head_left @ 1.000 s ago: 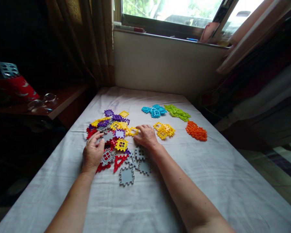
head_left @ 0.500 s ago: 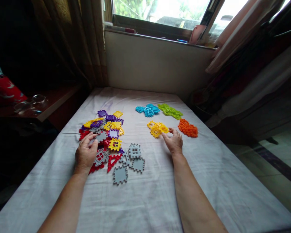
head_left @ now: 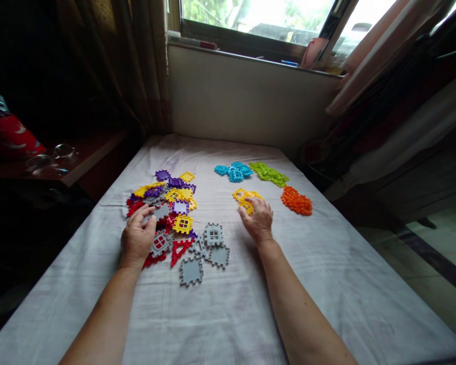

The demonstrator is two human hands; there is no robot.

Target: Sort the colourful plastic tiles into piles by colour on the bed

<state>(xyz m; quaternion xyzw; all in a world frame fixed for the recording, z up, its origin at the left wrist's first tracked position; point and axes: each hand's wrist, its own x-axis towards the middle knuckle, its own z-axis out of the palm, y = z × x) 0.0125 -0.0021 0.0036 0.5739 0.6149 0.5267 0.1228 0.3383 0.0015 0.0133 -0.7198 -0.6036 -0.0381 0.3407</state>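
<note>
Yellow pieces (head_left: 247,194) lie right of the mixed heap (head_left: 162,211), and the loosely curled right hand (head_left: 259,220) has shifted over them, so yellow's being handled. The left hand (head_left: 138,237) rests half-open on the heap; I can't tell either hand's hold

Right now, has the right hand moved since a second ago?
Yes, rightward: against the blue pile, the right hand went from its left to its right, leaving the mixed pile's edge for the separate yellow pile.

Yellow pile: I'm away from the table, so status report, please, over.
Right hand over yellow pile, partly covering it; grip unclear. Left hand at mixed pile. Gray pieces between forearms, not blocking yellow pile.
</note>
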